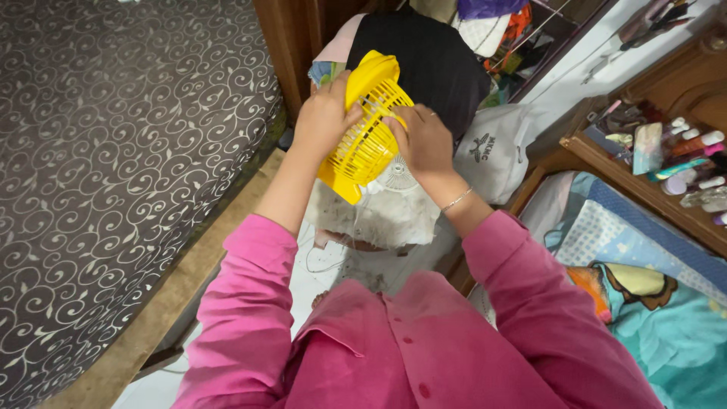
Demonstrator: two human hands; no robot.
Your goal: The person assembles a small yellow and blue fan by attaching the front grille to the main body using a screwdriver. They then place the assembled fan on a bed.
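Held up between both hands, above the white floor (318,276) and in front of the pink-shirted chest: a small yellow fan (366,129) with a slatted grille. Tilted — long axis running from the lower left, near the left wrist, up to the curved yellow housing at the upper right; grille face turned toward the camera and slightly to the right. Left hand (324,117) clenched around the fan's left rim, thumb over the front edge. Right hand (424,140) grasping the right side, fingers (397,121) pressed onto the grille slats; a thin bracelet (457,200) at that wrist. Just behind and below the fan, a white fan part (397,176) with visible blades. Left of everything, a bed with a dark swirl-patterned cover (113,151). Beyond the hands, a black garment (432,60) and a white bag (496,148). At right, a wooden shelf (644,193) carrying cosmetic tubes — well apart from the fan.
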